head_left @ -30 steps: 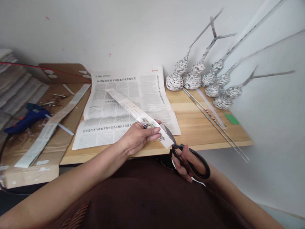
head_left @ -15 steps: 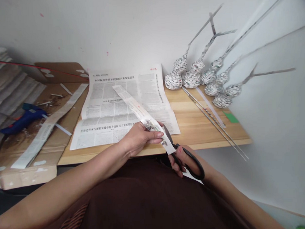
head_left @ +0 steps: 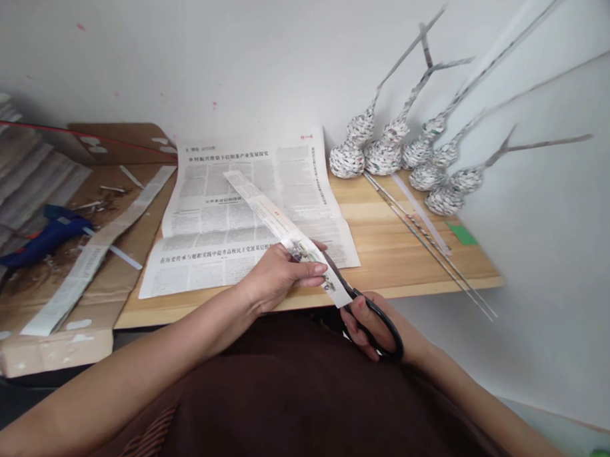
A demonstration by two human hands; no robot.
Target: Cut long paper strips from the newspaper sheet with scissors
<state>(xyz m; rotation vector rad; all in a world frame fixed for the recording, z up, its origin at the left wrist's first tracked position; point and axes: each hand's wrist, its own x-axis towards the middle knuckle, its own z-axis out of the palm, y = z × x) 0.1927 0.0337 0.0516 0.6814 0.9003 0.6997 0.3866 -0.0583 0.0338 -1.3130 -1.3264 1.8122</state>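
My left hand [head_left: 281, 272] is closed on a long newspaper strip [head_left: 269, 213], its thumb pressed on top near the lower end. The strip slants up and left over the spread newspaper sheet [head_left: 195, 239]. Black-handled scissors [head_left: 388, 329] are in my right hand [head_left: 371, 316], fingers wrapped through the handles. Their blades lie along the right edge of the strip, beside my left fingertips. Part of the blades is hidden behind the strip and the left hand.
Gourd shapes woven from paper [head_left: 382, 156] stand at the back right, long stems rising. Thin paper rods [head_left: 425, 241] and a green piece [head_left: 461, 234] lie on the wooden table [head_left: 387, 279]. At left, a blue glue gun [head_left: 48, 236] and more strips [head_left: 93, 252] rest on cardboard [head_left: 129, 274].
The scissor handles have come closer together as the blades closed along the strip's edge. A white scrap below my right hand is no longer visible. My left hand has stayed in place.
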